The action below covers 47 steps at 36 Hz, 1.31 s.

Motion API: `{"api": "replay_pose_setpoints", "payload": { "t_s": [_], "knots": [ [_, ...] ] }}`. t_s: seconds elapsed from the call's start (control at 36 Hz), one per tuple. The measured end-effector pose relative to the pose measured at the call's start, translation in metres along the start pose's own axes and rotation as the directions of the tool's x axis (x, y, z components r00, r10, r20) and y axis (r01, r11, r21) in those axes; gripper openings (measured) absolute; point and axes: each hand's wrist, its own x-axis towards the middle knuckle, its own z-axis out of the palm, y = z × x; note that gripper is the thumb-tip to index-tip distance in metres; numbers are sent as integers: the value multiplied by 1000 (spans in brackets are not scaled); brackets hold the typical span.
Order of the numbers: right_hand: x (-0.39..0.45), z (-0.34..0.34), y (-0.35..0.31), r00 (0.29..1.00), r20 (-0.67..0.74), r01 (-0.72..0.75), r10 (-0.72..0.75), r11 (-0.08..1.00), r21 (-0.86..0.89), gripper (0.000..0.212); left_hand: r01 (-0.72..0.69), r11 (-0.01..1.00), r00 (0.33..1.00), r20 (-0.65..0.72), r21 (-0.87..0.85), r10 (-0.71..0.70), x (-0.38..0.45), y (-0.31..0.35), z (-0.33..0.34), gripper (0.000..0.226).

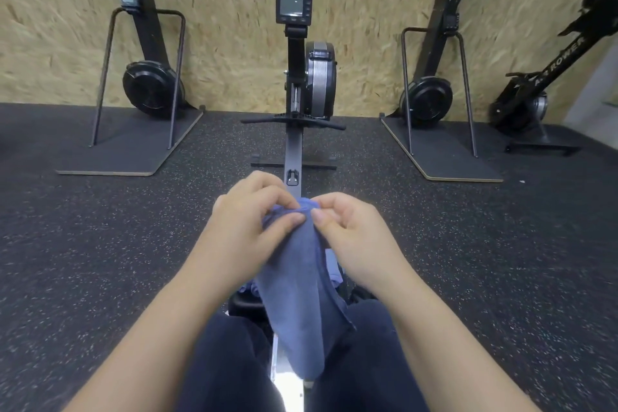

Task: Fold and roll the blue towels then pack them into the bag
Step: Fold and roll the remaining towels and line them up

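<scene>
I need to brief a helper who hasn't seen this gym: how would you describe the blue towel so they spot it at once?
Find the rowing machine standing centre against the chipboard wall. Follow its rail toward the seated person's lap: both hands pinch the top of the blue towel, which hangs down between the knees. It is the only soft blue thing among the black equipment.

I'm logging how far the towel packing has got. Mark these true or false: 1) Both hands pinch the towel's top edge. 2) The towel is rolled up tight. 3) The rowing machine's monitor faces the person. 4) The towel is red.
1) True: the left hand and the right hand pinch the top of the blue towel.
2) False: it hangs loose over the lap.
3) True: the monitor faces the camera.
4) False: it is blue.
</scene>
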Motion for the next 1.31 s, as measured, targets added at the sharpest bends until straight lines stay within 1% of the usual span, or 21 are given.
{"api": "replay_pose_setpoints", "payload": {
  "t_s": [0.06, 0.17, 0.28, 0.47, 0.58, 0.64, 0.72, 0.78, 0.86, 0.97, 1.03, 1.14, 1.22, 1.31],
  "knots": [
    [-2, 2, -1, 1000, 13, 3, -3, 1000, 2, 22, -10, 1000, 1000, 20, 28, 9, -1, 2, -2, 10],
    [-5, 1, -5, 999, 40, 19, -19, 1000, -1, 22, 11, 1000, 1000, 12, 28, -12, -4, 8, -6, 21],
    [-8, 0, -12, 998, 52, 28, -27, 1000, -11, 22, 44, 999, 999, 6, 1, -44, -5, 13, -10, 24],
    [-13, -3, -21, 994, 73, 90, -80, 987, -136, 22, 96, 995, 995, -1, -12, -96, -4, 18, -14, 29],
    [-13, -4, -22, 988, 112, 122, -102, 975, -187, 23, 167, 986, 986, -7, -25, -167, -5, 12, -15, 30],
    [-13, -4, -22, 986, 124, 130, -112, 980, -152, 21, 186, 982, 982, -11, -34, -187, -4, 9, -15, 33],
    [-12, -4, -20, 984, 151, 94, -89, 995, -28, 3, 168, 984, 985, -31, -57, -170, -3, 10, -15, 37],
    [-11, -4, -18, 985, 149, 87, -88, 996, 14, 6, 158, 985, 985, -55, -67, -161, -3, 13, -13, 35],
    [-9, -7, -17, 985, 122, 118, -122, 992, 44, 17, 121, 991, 991, -57, -62, -125, -5, 13, -12, 30],
    [-8, -14, -13, 984, 69, 161, -161, 987, 18, 29, 107, 994, 994, 39, -39, -105, -10, 5, -14, 31],
    [-6, -17, -10, 983, 11, 184, -184, 983, -22, 28, 97, 995, 993, 71, -5, -96, -12, 1, -13, 32],
    [-1, -24, -2, 974, -90, 198, -206, 976, -87, 27, 80, 996, 993, 83, 46, -83, -14, -6, -12, 31],
    [1, -29, 2, 971, -122, 191, -204, 975, -111, 27, 46, 996, 993, 102, 81, -54, -15, -7, -12, 25],
    [5, -34, 6, 967, -145, 187, -209, 971, -150, 23, 11, 982, 993, 117, 190, -34, -14, -16, -14, 31]
  ]
}}
